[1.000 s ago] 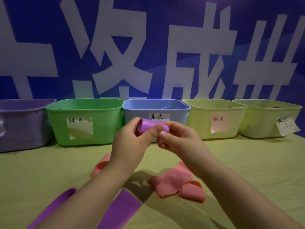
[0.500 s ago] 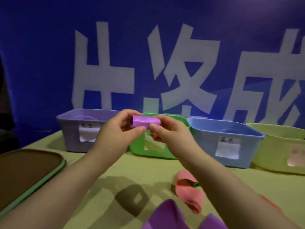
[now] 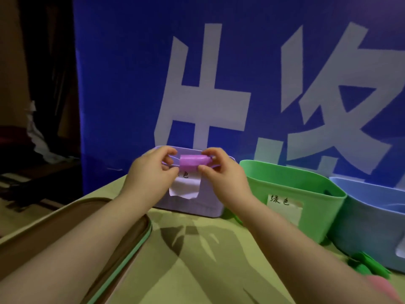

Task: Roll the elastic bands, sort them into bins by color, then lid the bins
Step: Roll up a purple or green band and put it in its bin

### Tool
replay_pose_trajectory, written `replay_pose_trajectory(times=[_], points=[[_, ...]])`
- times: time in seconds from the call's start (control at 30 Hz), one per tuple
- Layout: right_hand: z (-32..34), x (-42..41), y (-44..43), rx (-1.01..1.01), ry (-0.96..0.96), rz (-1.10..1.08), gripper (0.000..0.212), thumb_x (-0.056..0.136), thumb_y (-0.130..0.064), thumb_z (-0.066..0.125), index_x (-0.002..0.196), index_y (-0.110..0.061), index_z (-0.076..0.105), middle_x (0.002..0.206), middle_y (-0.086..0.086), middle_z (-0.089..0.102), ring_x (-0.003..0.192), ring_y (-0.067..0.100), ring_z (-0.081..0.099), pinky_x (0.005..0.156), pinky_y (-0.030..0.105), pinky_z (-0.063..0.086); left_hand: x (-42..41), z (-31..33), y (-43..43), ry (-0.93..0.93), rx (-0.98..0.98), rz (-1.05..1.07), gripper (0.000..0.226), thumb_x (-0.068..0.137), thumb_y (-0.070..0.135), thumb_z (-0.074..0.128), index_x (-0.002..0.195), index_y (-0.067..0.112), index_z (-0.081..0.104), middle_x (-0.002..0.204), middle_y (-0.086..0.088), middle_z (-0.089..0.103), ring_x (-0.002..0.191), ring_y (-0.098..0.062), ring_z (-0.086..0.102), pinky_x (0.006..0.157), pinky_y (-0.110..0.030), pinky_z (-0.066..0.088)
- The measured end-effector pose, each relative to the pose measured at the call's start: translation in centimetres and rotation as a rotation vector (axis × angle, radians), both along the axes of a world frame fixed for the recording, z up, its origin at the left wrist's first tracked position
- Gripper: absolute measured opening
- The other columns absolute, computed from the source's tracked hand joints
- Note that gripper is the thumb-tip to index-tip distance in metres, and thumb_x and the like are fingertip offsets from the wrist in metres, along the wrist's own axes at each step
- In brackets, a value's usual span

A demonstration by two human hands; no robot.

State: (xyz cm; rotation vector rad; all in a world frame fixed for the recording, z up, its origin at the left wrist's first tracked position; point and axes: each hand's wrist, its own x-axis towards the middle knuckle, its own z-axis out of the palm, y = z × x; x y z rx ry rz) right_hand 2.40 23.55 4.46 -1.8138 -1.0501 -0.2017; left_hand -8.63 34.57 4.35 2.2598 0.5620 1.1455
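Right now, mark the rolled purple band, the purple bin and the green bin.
rolled purple band [image 3: 192,163]: head view, middle of the roll's front face.
purple bin [image 3: 192,207]: head view, lower front wall.
green bin [image 3: 322,216]: head view, right part of the front wall.

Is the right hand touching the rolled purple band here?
Touching. Head view: the right hand pinches the rolled purple band at its right end, thumb below, forefinger above.

Dim, the frame's left side almost black. Overhead light throws crossed arm shadows on the tabletop [image 3: 203,279]. The blue backdrop [image 3: 122,84] glows saturated. The purple roll [image 3: 192,163] pinched by left hand [image 3: 151,174] and right hand [image 3: 222,175] is slightly blurred, the green band [image 3: 368,267] at the tabletop's right edge smeared; verticals lean
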Motion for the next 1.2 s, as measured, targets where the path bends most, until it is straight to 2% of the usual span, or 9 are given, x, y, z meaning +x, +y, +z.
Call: replay_pose_trajectory(times=[0.2, 0.4, 0.53, 0.63, 0.77, 0.9, 1.03, 1.13, 1.2], points=[[-0.5, 4.4, 2.5, -0.225, -0.099, -0.251, 0.027, 0.092, -0.03, 0.053, 0.118, -0.025, 0.05, 0.116, 0.001, 0.064, 0.105, 0.026, 0.057, 0.094, 0.04, 0.04, 2.8, -2.2, 0.5, 0.222, 0.052, 0.085, 0.035, 0.089, 0.02, 0.051, 0.125, 0.021, 0.05, 0.117, -0.002, 0.055, 0.102, -0.022, 0.054, 0.08, -0.032, 0.045], [-1.1, 5.1, 2.9, -0.387, -0.196, -0.338, 0.034, 0.099, -0.035, 0.035, 0.129, -0.026, 0.047, 0.115, 0.005, 0.065, 0.111, 0.024, 0.054, 0.105, 0.038, 0.024, 3.1, -2.0, 0.4, 0.393, 0.131, 0.073, 0.03, 0.089, 0.022, 0.048, 0.119, 0.021, 0.05, 0.117, -0.002, 0.054, 0.099, -0.021, 0.054, 0.082, -0.038, 0.05], [-0.9, 4.7, 1.7, -0.448, -0.224, -0.337, 0.043, 0.099, -0.037, 0.032, 0.139, -0.026, 0.039, 0.132, 0.005, 0.056, 0.126, 0.025, 0.045, 0.113, 0.044, 0.013, 3.2, -1.8, -0.4, 0.429, 0.151, 0.078, 0.031, 0.091, 0.022, 0.046, 0.121, 0.022, 0.049, 0.118, 0.0, 0.054, 0.095, -0.017, 0.051, 0.075, -0.031, 0.045], [0.4, 4.1, -0.9, -0.394, -0.228, -0.3, 0.037, 0.098, -0.034, 0.036, 0.131, -0.024, 0.05, 0.131, 0.004, 0.056, 0.121, 0.026, 0.049, 0.111, 0.044, 0.024, 3.2, -1.4, -1.7, 0.426, 0.122, 0.076, 0.026, 0.094, 0.021, 0.042, 0.118, 0.024, 0.052, 0.106, -0.001, 0.059, 0.088, -0.017, 0.056, 0.072, -0.03, 0.048], [1.3, 3.5, -5.8, -0.384, -0.221, -0.295, 0.027, 0.096, -0.029, 0.041, 0.108, -0.02, 0.064, 0.109, 0.007, 0.067, 0.106, 0.029, 0.057, 0.094, 0.039, 0.041, 3.3, -0.5, -5.4, 0.379, 0.136, 0.0, 0.022, 0.094, 0.02, 0.045, 0.105, 0.025, 0.064, 0.104, -0.002, 0.064, 0.093, -0.022, 0.058, 0.085, -0.034, 0.049], [0.8, 2.4, -11.0, -0.348, -0.154, -0.266, 0.025, 0.093, -0.027, 0.046, 0.104, -0.022, 0.068, 0.109, 0.002, 0.069, 0.106, 0.023, 0.059, 0.095, 0.043, 0.042, 3.0, -0.4, -10.6, 0.415, 0.216, -0.224, 0.024, 0.092, 0.016, 0.049, 0.106, 0.023, 0.067, 0.1, 0.004, 0.068, 0.097, -0.015, 0.059, 0.077, -0.022, 0.04], [-0.5, 0.6, -16.0, -0.36, -0.108, -0.229, 0.023, 0.093, -0.025, 0.048, 0.105, -0.024, 0.069, 0.106, -0.006, 0.069, 0.103, 0.015, 0.06, 0.096, 0.042, 0.043, 2.4, -1.6, -16.6, 0.651, 0.307, -0.437, 0.023, 0.091, 0.027, 0.053, 0.11, 0.028, 0.065, 0.106, 0.006, 0.066, 0.097, -0.01, 0.057, 0.074, -0.02, 0.038], [-1.9, -0.4, -19.4, -0.377, -0.072, -0.225, 0.022, 0.091, -0.022, 0.051, 0.1, -0.024, 0.07, 0.101, -0.005, 0.07, 0.098, 0.016, 0.061, 0.093, 0.039, 0.045, 2.1, -3.2, -21.0, 0.937, 0.344, -0.581, 0.035, 0.085, 0.046, 0.057, 0.117, 0.03, 0.059, 0.113, 0.004, 0.063, 0.097, -0.013, 0.055, 0.079, -0.022, 0.042], [-2.6, -0.9, -21.4, -0.369, -0.053, -0.235, 0.022, 0.089, -0.022, 0.051, 0.098, -0.024, 0.071, 0.1, -0.003, 0.071, 0.098, 0.017, 0.062, 0.09, 0.038, 0.048, 1.9, -4.3, -23.2, 1.033, 0.32, -0.604, 0.043, 0.082, 0.051, 0.06, 0.12, 0.032, 0.055, 0.115, 0.002, 0.062, 0.099, -0.017, 0.058, 0.083, -0.024, 0.046]])
